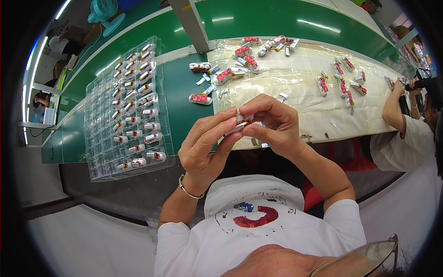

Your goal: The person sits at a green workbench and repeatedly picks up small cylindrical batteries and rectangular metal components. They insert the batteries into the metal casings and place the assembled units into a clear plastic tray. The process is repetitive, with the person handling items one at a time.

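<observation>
Head view: both hands are raised together above the near edge of the desk (pixel 184 92), in front of the person's chest. The left hand (pixel 205 147) grips one end of a small silver cell (pixel 240 124) with red markings, thumb and fingers closed on it; a bracelet (pixel 187 190) sits on that wrist. The right hand (pixel 272 122) pinches the other end of the same cell between thumb and fingertips, the fingers curled over it from above. The cell is held clear of the desk, tilted, with its right end higher. On the green desk to the left lies a clear tray (pixel 99 138) with many compartments; its right-hand columns hold similar silver-and-red cells, one per compartment, while the left-hand columns cannot be judged because of glare. Beyond the hands a pale mat (pixel 295 87) covers the desk. A loose pile of cells (pixel 244 60) lies at its far left corner, with two more cells just off the mat on the green surface. A second, more scattered group (pixel 344 81) lies further right on the mat. At the right edge a co-worker in a white shirt rests a hand (pixel 398 85) on the mat near that group. A teal fan (pixel 105 14) stands at the top left.
</observation>
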The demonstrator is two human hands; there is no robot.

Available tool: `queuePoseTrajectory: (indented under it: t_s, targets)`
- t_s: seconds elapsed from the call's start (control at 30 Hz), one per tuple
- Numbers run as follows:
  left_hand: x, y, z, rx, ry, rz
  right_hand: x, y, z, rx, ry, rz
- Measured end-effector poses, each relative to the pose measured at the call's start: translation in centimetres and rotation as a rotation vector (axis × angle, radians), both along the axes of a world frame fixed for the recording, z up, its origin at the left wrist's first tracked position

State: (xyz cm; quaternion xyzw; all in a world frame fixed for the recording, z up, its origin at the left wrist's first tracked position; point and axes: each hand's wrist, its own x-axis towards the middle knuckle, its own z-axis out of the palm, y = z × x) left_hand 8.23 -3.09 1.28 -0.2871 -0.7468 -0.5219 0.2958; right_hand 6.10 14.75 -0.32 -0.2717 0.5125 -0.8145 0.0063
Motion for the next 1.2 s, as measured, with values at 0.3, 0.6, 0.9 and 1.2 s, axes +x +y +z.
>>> queuePoseTrajectory:
  t_s: [0.3,0.6,0.9,1.2]
  targets:
    - [0.0,0.2,-0.5,0.066,-0.073,-0.039,1.0,-0.4,-0.7,0.033,-0.016,-0.122]
    - [-1.2,0.4,-1.4,0.154,-0.258,-0.139,1.2,-0.4,-1.6,0.002,-0.122,-0.160]
    - [-2.1,-1.5,-2.4,0.349,-0.600,-0.264,-0.7,-0.6,-1.7,0.184,-0.285,-0.061]
    - [-1.0,-10.2,-1.5,0.124,-0.536,0.079,-5.7,-1.3,-1.8,0.818,0.175,-0.297]
